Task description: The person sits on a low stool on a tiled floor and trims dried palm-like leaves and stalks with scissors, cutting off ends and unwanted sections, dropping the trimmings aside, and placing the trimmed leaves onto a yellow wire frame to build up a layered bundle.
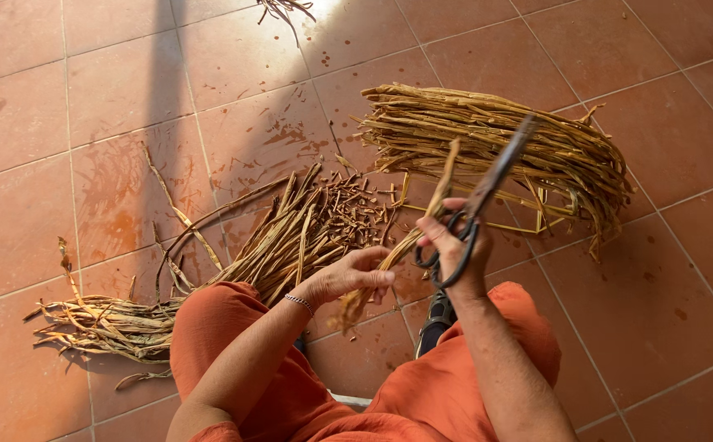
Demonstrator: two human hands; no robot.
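Person seated, orange trousers (446, 393) near bottom, a dark shoe (436, 321) between the knees. Left hand (355, 277) closed around a dry tan strip (409, 237), gripping it low; strip runs up and right, tip tilted toward the far side. Thin bracelet (298, 303) on left wrist. Right hand (453, 250) just right of it, fingers through the loops of dark scissors (487, 192), clamped on handles; blades point up-right, look nearly together, beside the strip's upper part. Hands close, not touching. Left of the knees on the tile floor (651, 327): a pile (291, 241) of strips, with frayed scraps (102, 327) at near left. Small cut bits (356, 209) centre. Far right: a large bundle (504, 147) of strips behind the scissors. More scraps (284, 8) at far top edge.
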